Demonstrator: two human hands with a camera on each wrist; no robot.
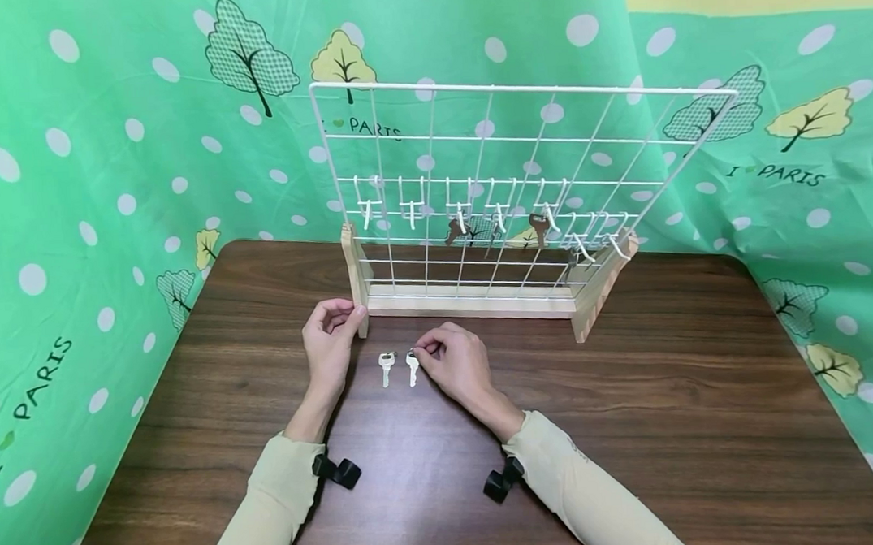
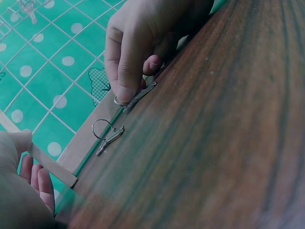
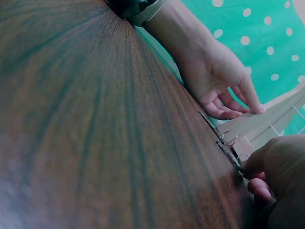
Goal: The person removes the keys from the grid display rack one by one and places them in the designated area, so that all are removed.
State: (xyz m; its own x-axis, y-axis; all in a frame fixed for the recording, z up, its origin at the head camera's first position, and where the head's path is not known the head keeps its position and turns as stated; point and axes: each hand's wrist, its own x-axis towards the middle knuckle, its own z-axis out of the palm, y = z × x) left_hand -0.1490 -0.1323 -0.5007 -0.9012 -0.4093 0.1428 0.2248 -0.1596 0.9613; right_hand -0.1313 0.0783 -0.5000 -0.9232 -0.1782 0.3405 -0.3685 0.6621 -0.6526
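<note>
My left hand (image 1: 330, 342) grips the front end of the wooden left leg (image 1: 356, 284) of a white wire grid rack (image 1: 474, 137), thumb against the wood. Two silver keys with rings lie side by side on the table before the rack. My right hand (image 1: 456, 359) pinches the ring of the right key (image 1: 412, 369); its fingertips partly hide that ring in the head view. The left key (image 1: 386, 370) lies untouched between the hands. Its thin ring (image 2: 101, 128) stands up in the left wrist view.
White hooks (image 1: 412, 214) line the grid's middle and slope down at the right. Several keys hang there, among them a brown key (image 1: 539, 229). A wooden bar (image 1: 474, 305) joins the rack's legs. The brown table (image 1: 670, 425) backs onto a green patterned curtain (image 1: 138, 139).
</note>
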